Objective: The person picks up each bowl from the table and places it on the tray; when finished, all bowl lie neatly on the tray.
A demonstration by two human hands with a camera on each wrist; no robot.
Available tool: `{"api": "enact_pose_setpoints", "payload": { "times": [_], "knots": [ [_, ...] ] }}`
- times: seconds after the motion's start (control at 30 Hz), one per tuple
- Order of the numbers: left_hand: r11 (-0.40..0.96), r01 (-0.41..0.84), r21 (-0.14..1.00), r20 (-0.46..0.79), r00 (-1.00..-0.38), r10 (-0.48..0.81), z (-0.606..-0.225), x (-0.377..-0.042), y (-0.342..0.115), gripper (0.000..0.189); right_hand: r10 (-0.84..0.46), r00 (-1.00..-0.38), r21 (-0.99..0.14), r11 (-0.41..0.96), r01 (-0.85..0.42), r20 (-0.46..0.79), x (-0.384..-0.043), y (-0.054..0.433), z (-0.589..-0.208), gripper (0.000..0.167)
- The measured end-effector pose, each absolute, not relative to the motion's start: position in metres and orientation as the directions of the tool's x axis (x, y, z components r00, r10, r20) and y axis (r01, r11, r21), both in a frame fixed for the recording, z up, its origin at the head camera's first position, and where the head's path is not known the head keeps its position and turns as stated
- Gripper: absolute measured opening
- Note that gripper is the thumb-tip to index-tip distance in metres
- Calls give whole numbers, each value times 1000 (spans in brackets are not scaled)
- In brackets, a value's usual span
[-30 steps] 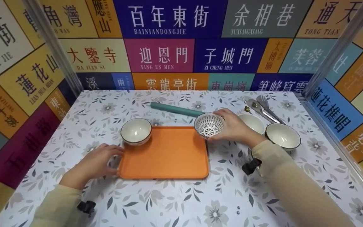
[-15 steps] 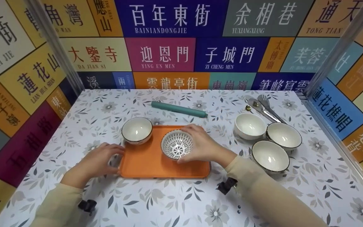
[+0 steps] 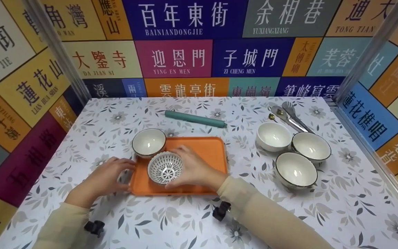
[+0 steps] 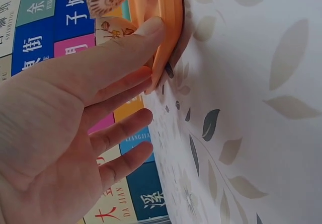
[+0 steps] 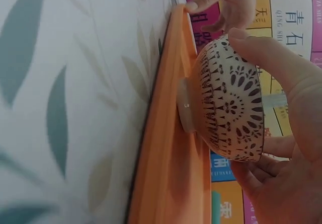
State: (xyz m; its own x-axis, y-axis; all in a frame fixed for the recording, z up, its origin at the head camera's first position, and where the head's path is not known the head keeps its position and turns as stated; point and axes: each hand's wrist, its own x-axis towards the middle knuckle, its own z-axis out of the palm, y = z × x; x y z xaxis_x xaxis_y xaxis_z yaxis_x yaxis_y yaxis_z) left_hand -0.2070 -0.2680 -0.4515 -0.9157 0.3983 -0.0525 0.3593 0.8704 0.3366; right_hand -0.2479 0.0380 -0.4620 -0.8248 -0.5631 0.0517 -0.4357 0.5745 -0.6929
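Note:
In the head view my right hand (image 3: pixel 193 167) holds a small bowl (image 3: pixel 165 168) by its right side, thumb at the near side and fingers at the far side. The bowl has dark patterns inside and, in the right wrist view, on its outer wall (image 5: pixel 231 103); its foot is close over the orange tray (image 3: pixel 206 148). My left hand (image 3: pixel 104 178) is at the tray's left edge. In the left wrist view its thumb (image 4: pixel 151 26) touches the tray rim, the other fingers fairly straight. A white dark-rimmed bowl (image 3: pixel 149 142) sits at the tray's far left corner.
On the right, a plain white bowl (image 3: pixel 274 136) and two dark-rimmed bowls, one behind (image 3: pixel 311 147) and one in front (image 3: pixel 296 170), stand close together. Behind them lie a spoon (image 3: pixel 283 116) and a fork (image 3: pixel 294 114). A green stick-like case (image 3: pixel 195 119) lies behind the tray.
My right hand has carried the patterned bowl leftward and nearer, from the tray's far right corner to its left half. My left hand has stayed at the tray edge.

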Motion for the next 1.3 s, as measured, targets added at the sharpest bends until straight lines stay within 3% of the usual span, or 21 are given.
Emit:
{"api": "enact_pose_setpoints", "payload": {
  "times": [0.5, 0.73, 0.97, 1.13, 1.3],
  "knots": [
    [859, 375, 349, -18, -914, 406, -451, -207, -268, 62, -600, -791, -676, 533, -509, 123, -236, 4, -469, 119],
    [861, 365, 354, -24, -917, 399, -451, -207, -268, 62, -686, -719, -642, 504, -578, 110, -233, 18, -464, 125],
    [868, 343, 359, -41, -923, 382, -453, -206, -270, 64, -712, -699, -560, 553, -617, 67, -234, 62, -453, 99],
    [860, 361, 360, -33, -917, 398, -454, -207, -270, 64, -665, -745, -559, 600, -573, 50, -232, 110, -450, 87],
    [861, 362, 357, -33, -916, 400, -456, -206, -271, 64, -610, -785, -583, 600, -549, 111, -226, 155, -448, 75]
  ]
}}
